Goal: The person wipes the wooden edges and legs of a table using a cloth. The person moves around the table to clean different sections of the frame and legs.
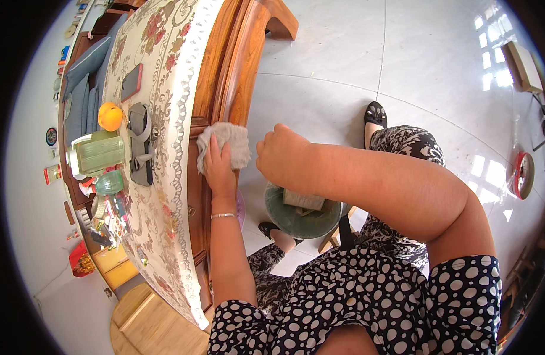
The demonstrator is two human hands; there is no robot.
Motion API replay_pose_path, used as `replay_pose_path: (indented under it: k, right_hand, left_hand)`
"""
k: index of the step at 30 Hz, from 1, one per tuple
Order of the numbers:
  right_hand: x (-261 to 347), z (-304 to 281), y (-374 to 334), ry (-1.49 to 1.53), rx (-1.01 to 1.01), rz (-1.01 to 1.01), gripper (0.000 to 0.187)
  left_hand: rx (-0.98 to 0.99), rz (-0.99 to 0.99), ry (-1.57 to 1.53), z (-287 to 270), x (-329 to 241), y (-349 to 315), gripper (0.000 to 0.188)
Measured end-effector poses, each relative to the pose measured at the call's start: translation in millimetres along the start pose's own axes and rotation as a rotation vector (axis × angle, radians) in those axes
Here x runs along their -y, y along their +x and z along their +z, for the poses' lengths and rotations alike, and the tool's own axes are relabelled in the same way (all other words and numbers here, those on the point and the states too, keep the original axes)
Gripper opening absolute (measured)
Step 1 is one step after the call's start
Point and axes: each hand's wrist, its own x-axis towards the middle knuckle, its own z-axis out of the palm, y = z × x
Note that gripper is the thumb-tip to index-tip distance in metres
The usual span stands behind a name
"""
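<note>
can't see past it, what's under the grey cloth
Brown table wood shows above and below the cloth, and the left hand lies over it; whatever the cloth directly covers cannot be seen.

cloth (242, 148) under left hand (218, 168) at table (222, 77) front, orange (110, 116) left on tablecloth (166, 154), bin (296, 223) right

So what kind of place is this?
It looks like a living room in someone's home. There are blue-grey cushions, a wooden table with a flowery tablecloth, and a round orange fruit on top.
</note>
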Motion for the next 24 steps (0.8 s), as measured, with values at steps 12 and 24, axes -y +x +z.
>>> replay_pose_path:
  k: [12, 24]
  right_hand:
    - [5, 8, 13, -0.006, 0.007, -0.022, 0.026]
    - [19, 10, 17, -0.042, -0.017, -0.065, 0.029]
  left_hand:
    - [0.172, -0.365, -0.008, -38, 9, -184, 0.040]
    - [0.131, -0.600, 0.015, -36, 17, -313, 0.050]
